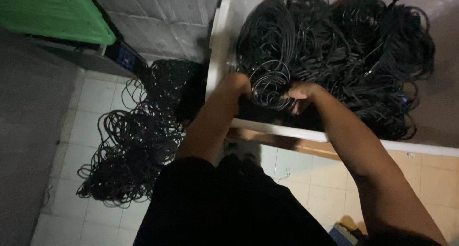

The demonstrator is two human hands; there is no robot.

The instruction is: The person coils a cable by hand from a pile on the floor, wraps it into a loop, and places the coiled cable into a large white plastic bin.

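A small cable coil [270, 86] is gripped by both hands — left hand [237, 83], right hand [301, 92] — fingers closed, lifted apart from the cable heap [354, 50] on the table [430, 107].

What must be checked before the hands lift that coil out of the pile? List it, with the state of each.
1. Left hand on the small black cable coil: ok, it grips the coil's left side.
2. Right hand on the coil: ok, fingers at its right edge.
3. Coil free of the big cable pile: cannot tell, strands overlap.
4. White table edge free of hanging loops: ok.
5. Floor cable heap away from the feet: cannot tell, the feet are hidden.
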